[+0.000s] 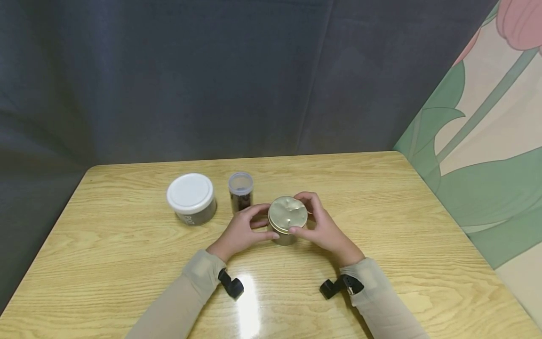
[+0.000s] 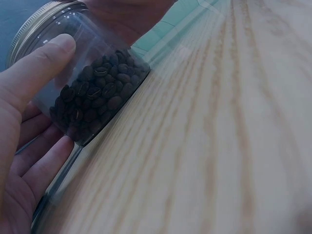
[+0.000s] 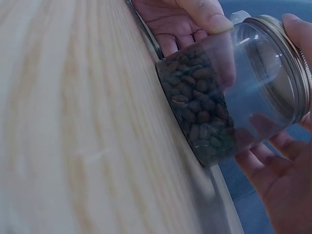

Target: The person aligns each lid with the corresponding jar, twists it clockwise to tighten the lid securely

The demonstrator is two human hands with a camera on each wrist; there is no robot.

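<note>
A clear jar [image 2: 105, 90] partly filled with dark coffee beans [image 3: 197, 105] stands upright on the table. Its gold metal lid [image 1: 288, 213] looks dented on top and sits on the jar's mouth. From the left, my left hand [image 1: 242, 230] holds the jar's body, with its thumb [image 2: 51, 56] along the near side and the other fingers around the far side. My right hand [image 1: 323, 230] grips the lid from the right, thumb on the near rim and fingers at the far edge.
Just behind my left hand stands a slim clear container [image 1: 241, 190] with dark contents and a translucent lid. Farther left is a grey tub [image 1: 199, 214] with a white lid [image 1: 190, 190]. A dark curtain [image 1: 211, 84] hangs behind the wooden table [image 1: 106, 263]; a flower-patterned cloth [image 1: 487, 141] is at right.
</note>
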